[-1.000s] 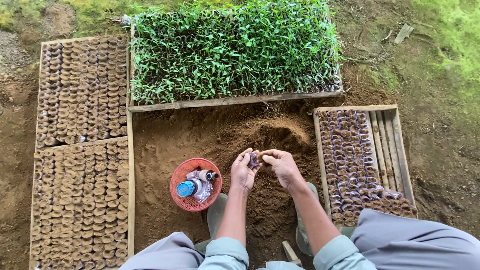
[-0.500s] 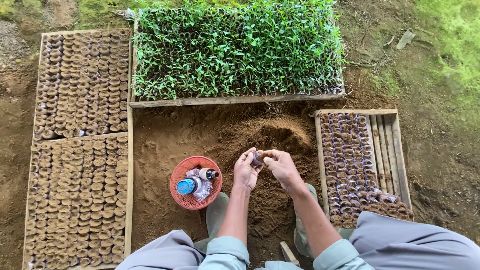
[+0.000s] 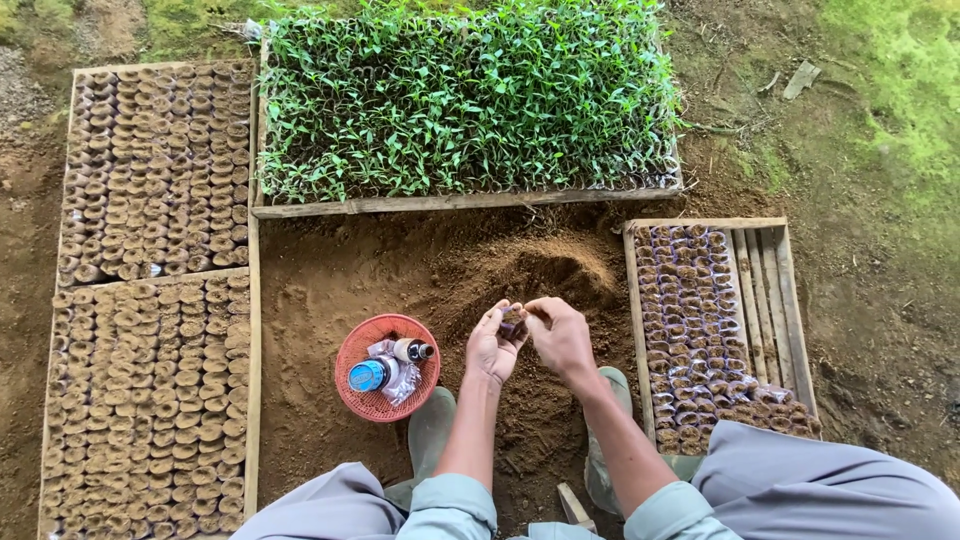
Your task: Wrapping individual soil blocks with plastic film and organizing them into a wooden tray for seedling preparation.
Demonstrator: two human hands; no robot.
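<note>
two hands meet over the bare soil in front of us: our left hand [image 3: 494, 345] and right hand [image 3: 562, 338] are both pinched together on one small seedling pot [image 3: 513, 321], a dark little bag held between the fingertips above the heap of loose soil [image 3: 540, 275]. against the views from a moment ago almost nothing has shifted; the hands stay at the same spot by the heap, the fingers only slightly rearranged around the pot, so we judge the work on this one pot is not finished and it has not gone to any tray.

the half-filled wooden tray [image 3: 760, 290] lies along the right edge of the soil patch, its far slats bare. a red basket [image 3: 352, 390] with small bottles sits just beside our left hand. the two trays of filled pots [image 3: 150, 300] line the left edge, and the tray of green seedlings [image 3: 465, 100] runs along the far edge.
</note>
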